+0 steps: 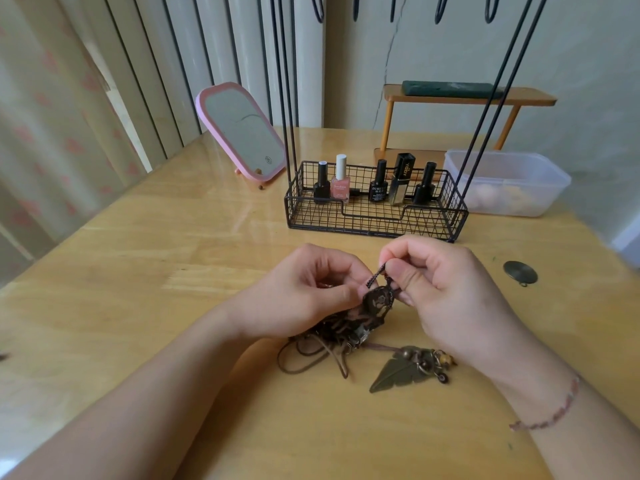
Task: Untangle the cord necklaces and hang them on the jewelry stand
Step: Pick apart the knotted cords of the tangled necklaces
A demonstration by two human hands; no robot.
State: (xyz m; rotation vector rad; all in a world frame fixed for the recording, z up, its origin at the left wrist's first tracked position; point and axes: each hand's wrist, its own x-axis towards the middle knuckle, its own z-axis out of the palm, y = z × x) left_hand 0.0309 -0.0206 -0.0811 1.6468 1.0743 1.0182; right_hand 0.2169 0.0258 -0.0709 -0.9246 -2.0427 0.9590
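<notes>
Necklaces [341,332]: limp, light tangle before jewelry stand [375,206]; grip cord
Left hand [304,292]: pinching round pendant [379,301]
Right hand [440,282]: pinching cord [375,276]

Pink mirror [242,131]; plastic tub [505,183]

Soft daylight, glossy glare on the table [242,216], wide-angle bending at edges, slight overall softness

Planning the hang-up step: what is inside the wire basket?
Inside the wire basket stand five bottles: three black, one pink with white cap, one black-and-gold. The front floor looks bare; behind the bottles is covered.
</notes>
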